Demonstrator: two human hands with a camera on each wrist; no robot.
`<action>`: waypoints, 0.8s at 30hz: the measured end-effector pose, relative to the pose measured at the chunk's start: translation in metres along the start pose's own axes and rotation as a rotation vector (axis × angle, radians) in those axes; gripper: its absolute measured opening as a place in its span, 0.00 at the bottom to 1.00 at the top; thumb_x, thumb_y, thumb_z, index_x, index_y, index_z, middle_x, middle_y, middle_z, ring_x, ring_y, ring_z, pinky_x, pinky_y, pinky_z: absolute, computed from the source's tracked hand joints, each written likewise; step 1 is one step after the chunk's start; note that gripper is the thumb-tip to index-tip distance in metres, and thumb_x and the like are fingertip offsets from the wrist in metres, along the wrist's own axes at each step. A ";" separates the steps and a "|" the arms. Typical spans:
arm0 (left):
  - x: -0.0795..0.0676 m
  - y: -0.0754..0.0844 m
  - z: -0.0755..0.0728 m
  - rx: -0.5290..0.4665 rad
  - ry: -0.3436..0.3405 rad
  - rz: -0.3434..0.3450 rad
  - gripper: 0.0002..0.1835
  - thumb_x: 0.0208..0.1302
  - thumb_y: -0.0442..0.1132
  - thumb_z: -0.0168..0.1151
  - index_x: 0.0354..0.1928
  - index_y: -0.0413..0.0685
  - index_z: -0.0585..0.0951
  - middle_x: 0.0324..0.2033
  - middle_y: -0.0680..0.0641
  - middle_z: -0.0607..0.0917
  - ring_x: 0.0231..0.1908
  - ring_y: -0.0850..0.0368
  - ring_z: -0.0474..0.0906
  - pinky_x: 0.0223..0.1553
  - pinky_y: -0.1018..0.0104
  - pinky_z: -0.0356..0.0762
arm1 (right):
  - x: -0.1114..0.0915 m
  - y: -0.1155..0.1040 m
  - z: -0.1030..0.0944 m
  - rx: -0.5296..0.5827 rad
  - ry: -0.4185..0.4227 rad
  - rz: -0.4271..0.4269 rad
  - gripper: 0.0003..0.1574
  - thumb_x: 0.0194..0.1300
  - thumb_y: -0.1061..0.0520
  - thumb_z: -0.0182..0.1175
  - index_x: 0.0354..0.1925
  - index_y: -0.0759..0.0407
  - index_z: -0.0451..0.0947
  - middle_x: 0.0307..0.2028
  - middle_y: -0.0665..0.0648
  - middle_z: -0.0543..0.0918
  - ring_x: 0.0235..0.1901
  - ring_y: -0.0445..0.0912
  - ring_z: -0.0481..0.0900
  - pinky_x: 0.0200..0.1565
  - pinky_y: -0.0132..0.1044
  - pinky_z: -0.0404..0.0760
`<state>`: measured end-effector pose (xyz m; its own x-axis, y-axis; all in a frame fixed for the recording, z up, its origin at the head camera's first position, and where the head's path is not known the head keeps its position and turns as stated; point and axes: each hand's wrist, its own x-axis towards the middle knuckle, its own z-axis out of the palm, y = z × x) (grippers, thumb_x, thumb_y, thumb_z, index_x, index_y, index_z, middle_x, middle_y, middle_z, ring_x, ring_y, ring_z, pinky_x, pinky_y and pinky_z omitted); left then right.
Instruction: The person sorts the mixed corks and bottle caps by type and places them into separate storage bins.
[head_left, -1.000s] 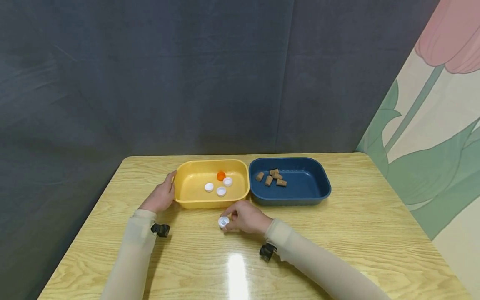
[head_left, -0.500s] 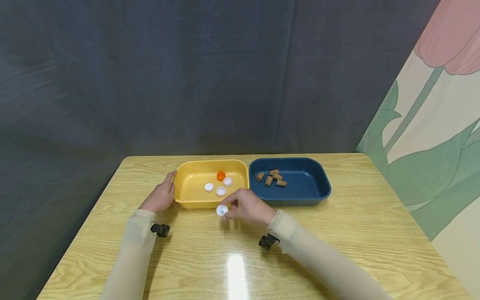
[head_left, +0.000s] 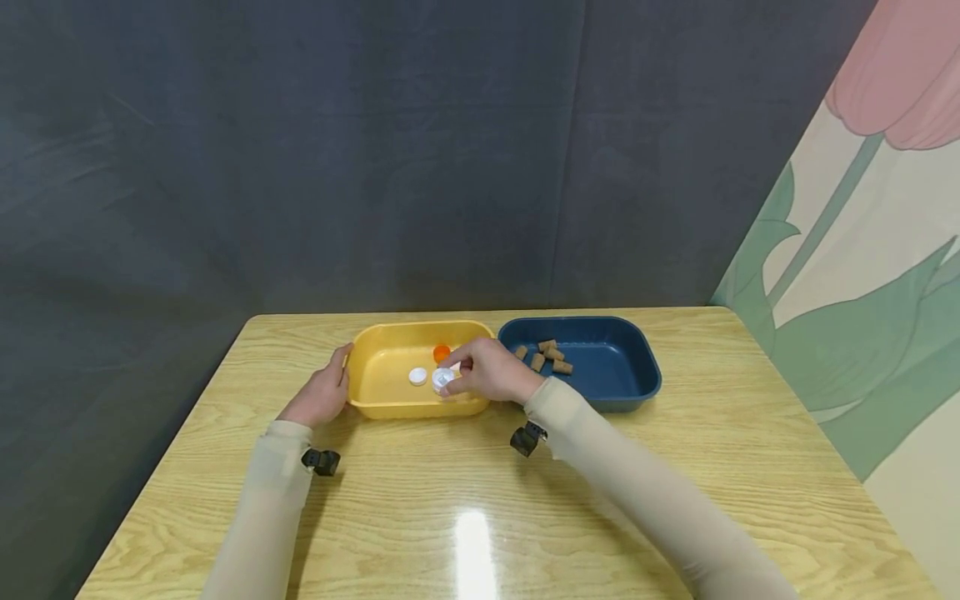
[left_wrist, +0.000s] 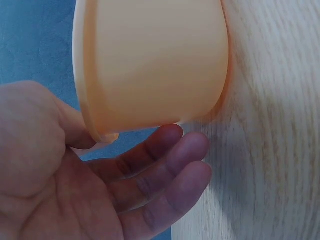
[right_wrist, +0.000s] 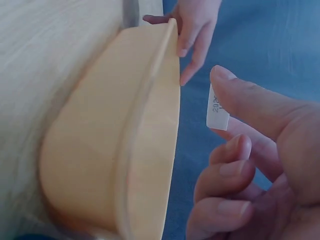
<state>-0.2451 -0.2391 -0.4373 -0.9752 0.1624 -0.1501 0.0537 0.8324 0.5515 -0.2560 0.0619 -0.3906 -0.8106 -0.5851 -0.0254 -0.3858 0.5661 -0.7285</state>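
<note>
My right hand (head_left: 491, 369) is over the near right part of a yellow plastic bin (head_left: 384, 354), pinching a white bottle cap (right_wrist: 218, 112) between thumb and finger. Small dark printing shows on the cap's side in the right wrist view. At the bin's left end, my left hand (head_left: 318, 398) holds the rim. Its thumb lies at the rim in the left wrist view, and the other fingers (left_wrist: 182, 192) reach under it beside the outer wall. On the bin's floor lie another white cap (head_left: 417, 377) and an orange cap (head_left: 441, 353). The right hand hides other caps there.
Right beside the yellow bin stands a dark blue bin (head_left: 615, 358) with several corks (head_left: 562, 367) in its left half. Both bins are near the back edge of a light wooden table (head_left: 375, 517). A dark curtain (head_left: 420, 167) hangs behind.
My right hand has carried the white cap up from the table in front, over the near wall, to above the yellow bin. The left hand has stayed at the bin's left end.
</note>
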 end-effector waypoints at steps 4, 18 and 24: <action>0.000 -0.001 0.000 0.006 -0.001 0.005 0.28 0.81 0.36 0.32 0.78 0.38 0.45 0.30 0.42 0.80 0.26 0.54 0.74 0.38 0.56 0.74 | 0.010 -0.003 -0.006 0.016 -0.010 0.012 0.24 0.59 0.50 0.74 0.53 0.56 0.86 0.17 0.50 0.65 0.17 0.42 0.59 0.24 0.33 0.59; 0.002 0.000 0.000 0.025 0.015 0.034 0.28 0.80 0.35 0.33 0.77 0.36 0.46 0.31 0.41 0.81 0.27 0.53 0.76 0.43 0.52 0.75 | 0.049 -0.001 -0.014 -0.040 -0.022 0.117 0.21 0.61 0.53 0.73 0.52 0.54 0.86 0.34 0.52 0.80 0.30 0.45 0.70 0.31 0.33 0.68; -0.001 0.001 0.000 0.020 0.007 0.019 0.28 0.80 0.35 0.33 0.77 0.36 0.45 0.32 0.40 0.81 0.29 0.52 0.76 0.45 0.50 0.74 | 0.062 0.003 -0.011 -0.051 -0.029 0.149 0.23 0.60 0.53 0.73 0.54 0.56 0.85 0.38 0.53 0.82 0.31 0.46 0.72 0.31 0.34 0.70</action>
<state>-0.2444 -0.2383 -0.4364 -0.9755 0.1747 -0.1334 0.0768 0.8396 0.5377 -0.3124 0.0332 -0.3871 -0.8478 -0.5086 -0.1503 -0.2852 0.6761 -0.6793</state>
